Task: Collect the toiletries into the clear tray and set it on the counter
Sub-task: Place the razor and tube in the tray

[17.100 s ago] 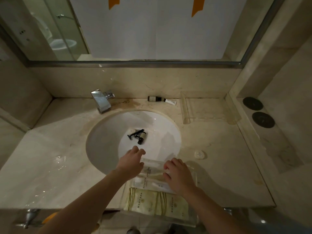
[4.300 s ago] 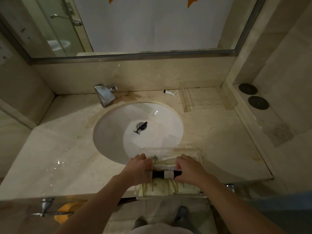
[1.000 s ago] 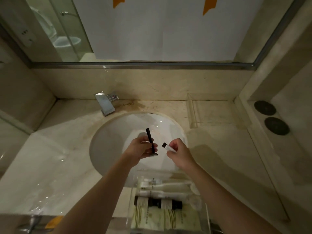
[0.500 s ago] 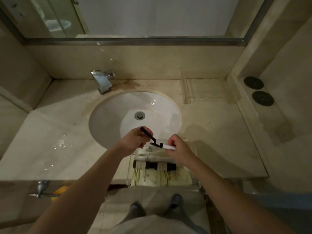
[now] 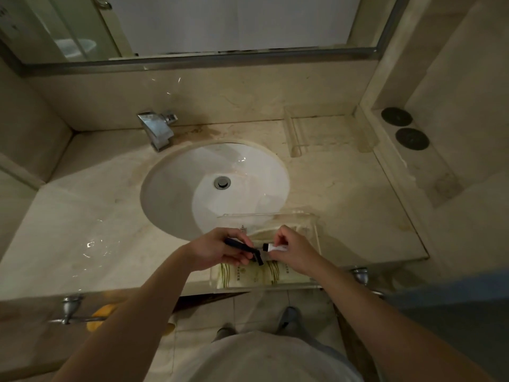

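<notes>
At the bottom edge a pale shirt (image 5: 261, 357) fills the view, and two shoes (image 5: 286, 318) on the floor tiles are half hidden behind it. Both forearms reach up from there to the front edge of the desk (image 5: 82, 238), where the clear tray (image 5: 311, 216) sits just in front of the sink (image 5: 176, 188), its near end overhanging the desk edge slightly. The left hand (image 5: 217, 250) has its fingers (image 5: 237, 259) curled round a black razor (image 5: 242, 246), whose handle is mostly covered by the fist, with the head poking out over the tray. The right hand (image 5: 292, 250) pinches a small white tube (image 5: 275, 247) with a black cap, held level above the tray and nearly touching the razor head. Under the hands, cream sachets (image 5: 248, 275) with green stripes lie in the tray; what else lies there is covered by the hands, and the print on the sachets is too small to read. Beyond, the sink shows a metal drain (image 5: 222, 182), and a chrome tap (image 5: 158, 128) stands at its back left. At the back right a second clear tray (image 5: 296, 136) is hard to make out against the stone. Two dark discs (image 5: 405, 128) lie on the right ledge. The mirror (image 5: 220, 23) is cut off at the top. At lower left a metal rail (image 5: 68, 310) and something orange (image 5: 102, 315) are partly hidden by the left arm.
</notes>
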